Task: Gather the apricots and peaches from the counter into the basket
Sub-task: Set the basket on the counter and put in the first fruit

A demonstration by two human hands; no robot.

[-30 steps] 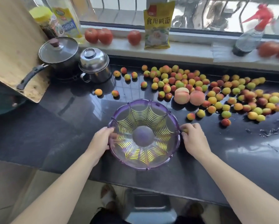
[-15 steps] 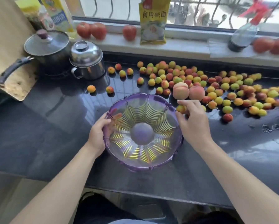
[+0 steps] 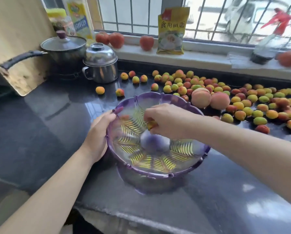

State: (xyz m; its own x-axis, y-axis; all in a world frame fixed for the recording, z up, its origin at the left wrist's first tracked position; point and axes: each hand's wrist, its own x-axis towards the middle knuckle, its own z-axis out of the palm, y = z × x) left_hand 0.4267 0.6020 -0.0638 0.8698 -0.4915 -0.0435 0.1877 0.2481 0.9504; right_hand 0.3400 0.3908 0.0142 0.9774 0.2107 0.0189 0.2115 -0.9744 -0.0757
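The left hand grips the near-left rim of the purple basket on the dark counter. The right hand hangs over the bowl, fingers pinched on a small apricot. The other apricots lie scattered behind and to the right, with two peaches just past the far rim.
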